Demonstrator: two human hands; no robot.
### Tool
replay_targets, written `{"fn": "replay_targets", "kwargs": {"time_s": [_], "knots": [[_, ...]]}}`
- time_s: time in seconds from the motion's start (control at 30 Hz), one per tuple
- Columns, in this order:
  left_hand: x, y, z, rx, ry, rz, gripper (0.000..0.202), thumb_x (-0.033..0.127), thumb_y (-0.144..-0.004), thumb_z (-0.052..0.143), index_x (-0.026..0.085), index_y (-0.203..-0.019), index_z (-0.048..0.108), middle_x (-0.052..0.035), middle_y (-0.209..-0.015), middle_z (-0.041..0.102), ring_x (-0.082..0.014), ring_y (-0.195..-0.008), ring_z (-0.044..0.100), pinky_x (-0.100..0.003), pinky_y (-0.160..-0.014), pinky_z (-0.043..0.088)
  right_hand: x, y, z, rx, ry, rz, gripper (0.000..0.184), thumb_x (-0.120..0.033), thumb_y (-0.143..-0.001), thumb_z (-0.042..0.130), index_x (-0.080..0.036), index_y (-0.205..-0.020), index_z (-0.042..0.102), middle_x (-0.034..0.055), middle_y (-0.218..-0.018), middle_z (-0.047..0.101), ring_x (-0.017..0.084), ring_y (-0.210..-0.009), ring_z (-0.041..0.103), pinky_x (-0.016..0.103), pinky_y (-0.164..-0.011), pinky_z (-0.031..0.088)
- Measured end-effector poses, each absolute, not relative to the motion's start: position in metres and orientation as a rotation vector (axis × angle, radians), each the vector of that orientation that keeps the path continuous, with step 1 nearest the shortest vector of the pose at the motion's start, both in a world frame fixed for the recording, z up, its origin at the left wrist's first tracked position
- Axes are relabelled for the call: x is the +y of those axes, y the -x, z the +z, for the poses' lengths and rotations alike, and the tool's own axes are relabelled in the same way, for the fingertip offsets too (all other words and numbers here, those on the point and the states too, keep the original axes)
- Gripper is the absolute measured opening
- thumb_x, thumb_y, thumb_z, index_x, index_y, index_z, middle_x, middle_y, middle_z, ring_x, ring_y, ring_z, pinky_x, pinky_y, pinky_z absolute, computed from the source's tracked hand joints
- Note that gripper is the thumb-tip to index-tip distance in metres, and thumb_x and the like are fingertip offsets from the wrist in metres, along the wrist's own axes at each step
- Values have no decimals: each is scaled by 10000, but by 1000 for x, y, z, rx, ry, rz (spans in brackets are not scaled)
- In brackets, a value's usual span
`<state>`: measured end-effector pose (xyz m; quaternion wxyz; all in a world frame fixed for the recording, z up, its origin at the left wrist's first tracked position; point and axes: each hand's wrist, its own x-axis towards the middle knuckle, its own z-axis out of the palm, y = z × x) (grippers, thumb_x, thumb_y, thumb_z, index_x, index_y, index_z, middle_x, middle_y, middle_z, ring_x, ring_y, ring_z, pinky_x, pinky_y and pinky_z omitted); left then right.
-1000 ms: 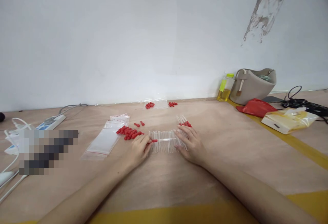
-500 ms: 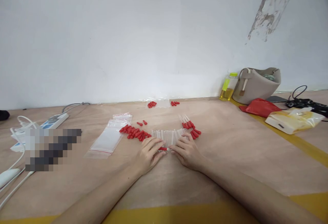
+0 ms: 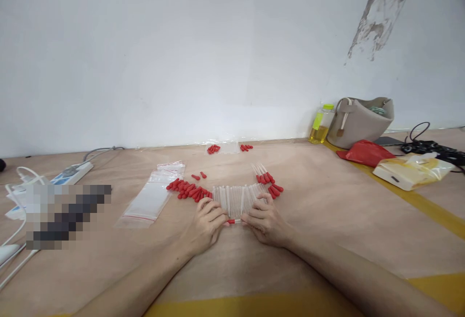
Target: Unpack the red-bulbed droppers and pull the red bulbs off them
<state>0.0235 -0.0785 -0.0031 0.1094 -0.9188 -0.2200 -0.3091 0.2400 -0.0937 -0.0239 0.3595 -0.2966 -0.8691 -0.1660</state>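
Observation:
Both my hands meet over one clear dropper tube with a red rubber cap [image 3: 233, 221] just in front of me. My left hand [image 3: 205, 222] pinches the red cap end. The clear glass end is pinched by my right hand [image 3: 264, 219]. Right behind my fingers lies a row of clear glass tubes [image 3: 238, 197] side by side. A heap of loose red caps [image 3: 189, 189] sits left of that row, and several capped droppers [image 3: 267, 180] lie fanned out on its right.
Clear zip bags [image 3: 150, 198] lie to the left, with a power strip and white cables [image 3: 70, 173] beyond. More red caps [image 3: 228, 148] lie by the wall. At right stand a yellow bottle [image 3: 320, 124], a grey bag [image 3: 359, 120], a red pouch [image 3: 364, 152] and a wrapped box [image 3: 409, 170].
My hands have drawn back from the row of tubes toward me with one tube and its red cap between them. The right hand left the row and closed on the tube.

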Motion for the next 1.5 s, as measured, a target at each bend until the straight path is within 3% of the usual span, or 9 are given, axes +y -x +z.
{"fn": "replay_targets", "kwargs": {"time_s": [0.47, 0.63, 0.77, 0.87, 1.0, 1.17, 1.33, 1.5], "knots": [[-80, -11, -10, -608, 2706, -951, 153, 110, -825, 443, 191, -873, 563, -36, -873, 650, -169, -806, 535, -341, -736, 412, -98, -247, -22, -2231, 721, -425, 174, -208, -843, 457, -198, -739, 596, -33, -556, 523, 108, -632, 415, 347, -826, 267], [-65, 17, -1, -935, 2555, -1173, 159, 169, -848, 431, 185, -909, 577, -59, -912, 616, -156, -845, 569, -287, -754, 457, -87, -273, -16, -1986, 1002, -375, 182, -227, -846, 469, -204, -762, 629, -18, -567, 561, 113, -618, 447, 324, -772, 263], [-48, 30, 11, -1247, 2313, -1392, 207, 254, -837, 441, 186, -930, 612, -70, -934, 562, -177, -874, 553, -306, -770, 469, -73, -274, -11, -1843, 1178, -335, 164, -216, -844, 465, -210, -865, 627, -7, -653, 621, 114, -639, 516, 315, -765, 247], [-32, 45, 15, -1599, 2148, -1414, 287, 292, -809, 423, 162, -963, 627, -86, -915, 529, -200, -842, 543, -331, -722, 481, -66, -266, -12, -1829, 1236, -282, 156, -193, -826, 438, -179, -829, 593, 8, -682, 627, 124, -637, 532, 296, -720, 265], [-12, 67, 13, -1970, 2025, -1421, 333, 268, -764, 410, 143, -978, 631, -81, -818, 552, -223, -846, 548, -370, -769, 460, -62, -259, -17, -1857, 1219, -323, 138, -196, -818, 435, -176, -747, 551, 9, -661, 612, 131, -651, 542, 283, -714, 286], [-2, 68, 8, -1957, 2042, -1494, 390, 343, -759, 467, 177, -1103, 548, -58, -911, 588, -156, -686, 565, -291, -662, 471, -60, -257, -23, -1905, 1186, -422, 160, -166, -817, 461, -186, -712, 580, -1, -645, 603, 124, -670, 530, 289, -734, 275], [-3, 62, 9, -1848, 2067, -1379, 315, 371, -755, 481, 191, -996, 574, -40, -905, 624, -161, -687, 558, -262, -613, 445, -64, -254, -25, -1988, 1178, -471, 144, -186, -813, 494, -207, -753, 624, 3, -648, 590, 131, -701, 507, 306, -747, 265], [2, 72, 10, -1859, 2008, -1264, 261, 394, -749, 471, 212, -879, 607, -24, -888, 648, -190, -729, 563, -285, -655, 426, -69, -253, -23, -2049, 1194, -473, 167, -357, -790, 541, -219, -799, 635, 11, -717, 595, 146, -734, 490, 348, -800, 246]]}}
